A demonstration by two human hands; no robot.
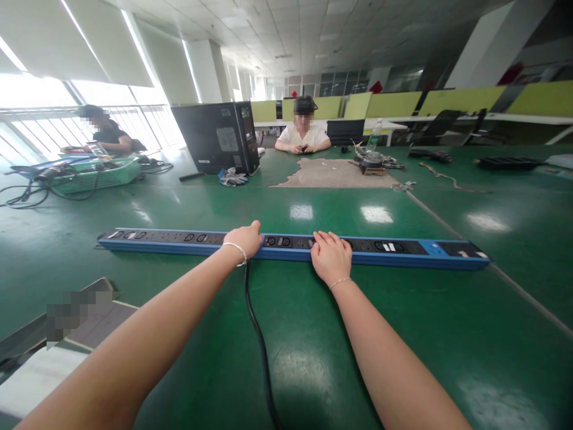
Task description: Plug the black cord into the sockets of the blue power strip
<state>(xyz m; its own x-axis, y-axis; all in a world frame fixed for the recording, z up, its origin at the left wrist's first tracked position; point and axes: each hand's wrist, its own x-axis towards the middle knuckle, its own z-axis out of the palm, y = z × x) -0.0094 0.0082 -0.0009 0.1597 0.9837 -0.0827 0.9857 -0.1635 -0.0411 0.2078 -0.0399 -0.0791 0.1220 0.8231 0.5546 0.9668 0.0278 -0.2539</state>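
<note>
1. One cord [264,352] trails toward me; a snag could skew the strip [286,254]. Left hand [245,240] at strip, fingers hidden; grip cannot be told.
2. Right hand [332,257] open over strip, fingers slightly spread; uneven pressure could tilt it.
3. Strip on table [201,370], sockets [271,241] up, long axis left-right, right end nearer me.

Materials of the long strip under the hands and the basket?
Strip: probably painted metal, satin blue, judging by its straight edges and soft sheen; its black socket faces look like matte plastic. Basket: likely green moulded plastic, given its slotted wall.
</note>
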